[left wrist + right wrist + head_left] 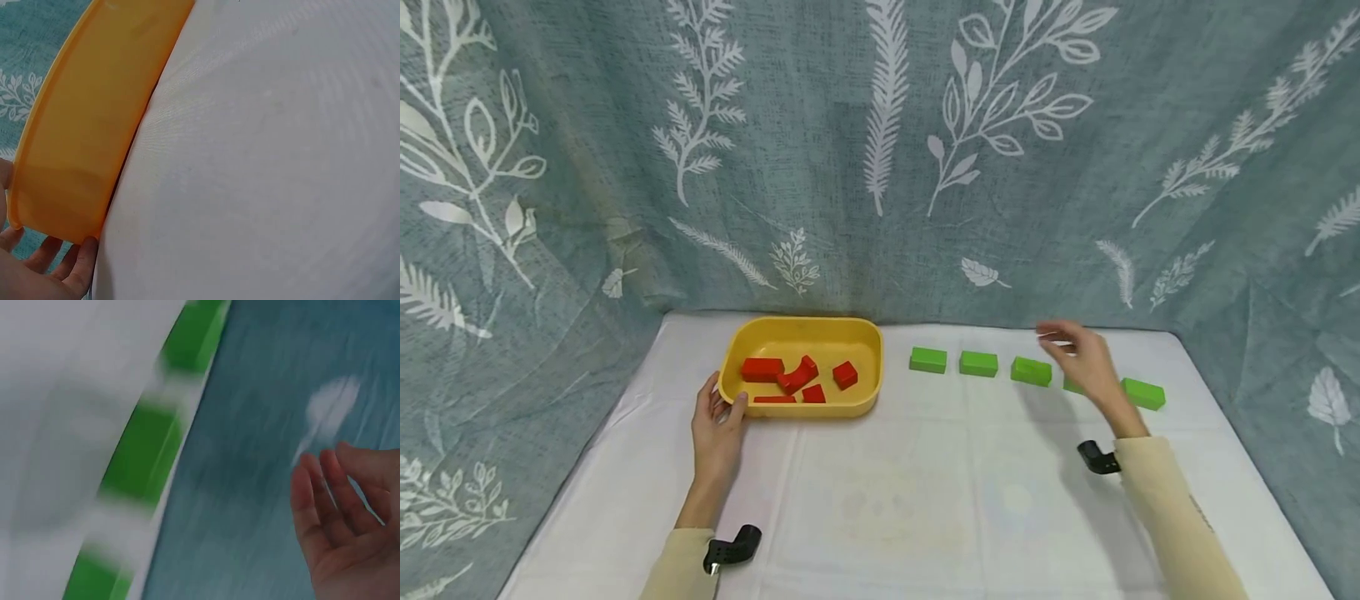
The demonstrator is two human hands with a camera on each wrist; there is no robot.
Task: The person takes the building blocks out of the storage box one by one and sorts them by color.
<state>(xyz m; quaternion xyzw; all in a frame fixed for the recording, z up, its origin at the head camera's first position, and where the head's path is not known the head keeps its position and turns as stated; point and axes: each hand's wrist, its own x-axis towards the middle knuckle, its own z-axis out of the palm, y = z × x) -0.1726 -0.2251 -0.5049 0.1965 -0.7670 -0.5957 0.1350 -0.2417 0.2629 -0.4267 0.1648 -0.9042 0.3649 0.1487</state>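
Note:
A yellow plastic tub (820,412) sits at the back left of the table, with several red blocks inside, among them a red cube (846,375) and a red arch-shaped block (798,376). My left hand (717,437) grips its front left corner, thumb at the rim and fingers along the outer side. To the right, green rectangular blocks (978,363) stand in a spaced row. Above the right part of that row hovers my right hand (1086,360), empty, its fingers loosely bent. It partly hides one green block (1072,386).
A white cloth (895,500) covers the table. Behind it and along both sides hangs a teal curtain (820,167) with white leaf prints. A black wrist mount (733,548) sits on the left sleeve, another black mount (1097,457) on the right.

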